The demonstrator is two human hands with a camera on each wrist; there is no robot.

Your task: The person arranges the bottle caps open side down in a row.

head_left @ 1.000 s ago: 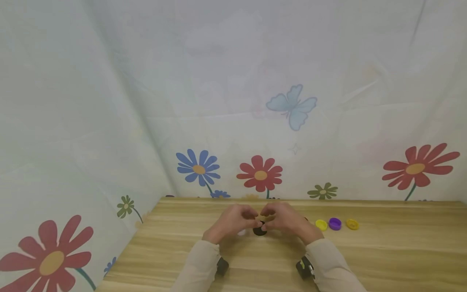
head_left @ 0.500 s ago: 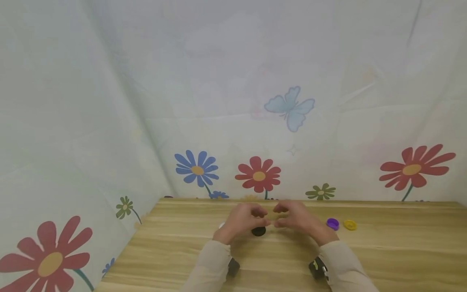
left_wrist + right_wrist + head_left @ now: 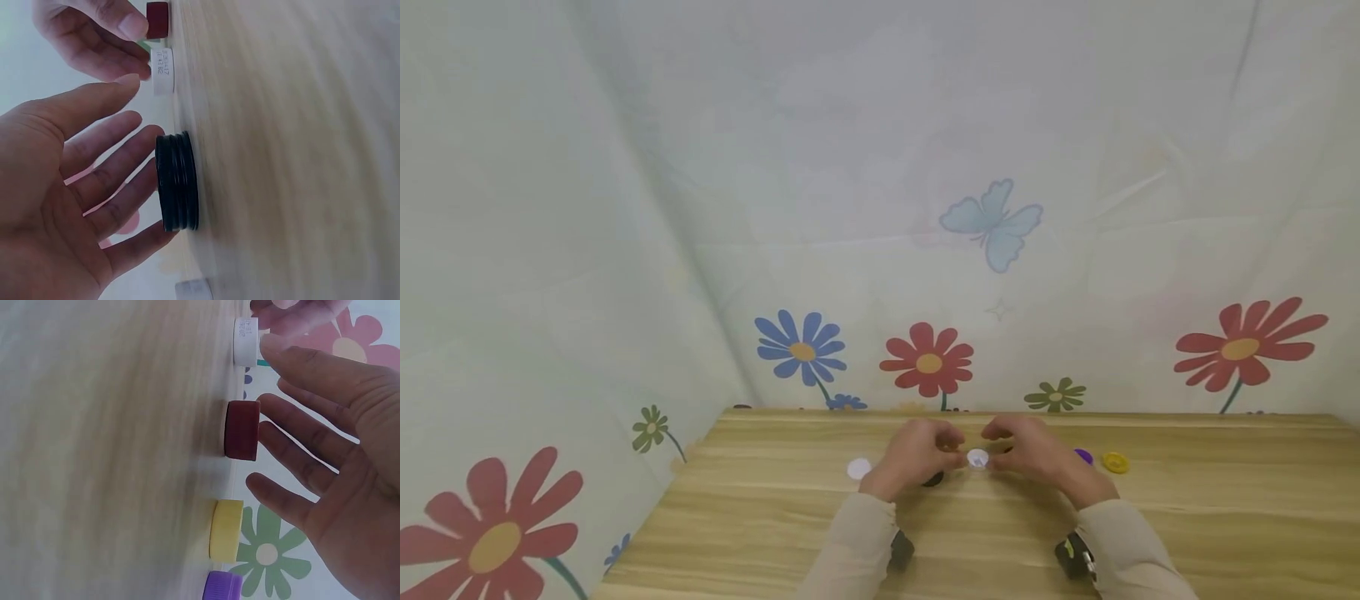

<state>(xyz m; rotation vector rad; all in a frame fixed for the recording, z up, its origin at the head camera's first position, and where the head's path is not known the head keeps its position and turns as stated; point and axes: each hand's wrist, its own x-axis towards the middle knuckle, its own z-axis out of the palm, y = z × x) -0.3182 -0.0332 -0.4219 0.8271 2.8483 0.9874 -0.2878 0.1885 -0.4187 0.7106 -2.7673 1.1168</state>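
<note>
A white bottle cap [image 3: 977, 458] with printed characters on its side sits on the table between my hands. My left hand [image 3: 917, 454] is at its left, fingers spread and loosely bent, the thumb tip close to the cap. On the other side my right hand [image 3: 1033, 454] is held the same way, thumb and fingers apart. Whether either thumb touches the cap I cannot tell. A ridged black cap [image 3: 177, 181] stands beside the left fingers and is partly covered by that hand in the head view. A dark red cap [image 3: 242, 430] lies by the right fingertips.
Further right are a pale yellow cap [image 3: 226, 531], a purple cap [image 3: 1082, 456] and an orange-yellow cap [image 3: 1116, 462]. Another white cap [image 3: 859, 468] lies left of the left hand. A flowered curtain [image 3: 880, 208] hangs behind the wooden table [image 3: 775, 517].
Both hands have shifted right, from around the black cap to around the printed white cap. The white cap at the far left is now uncovered; the right forearm partly covers the purple one.
</note>
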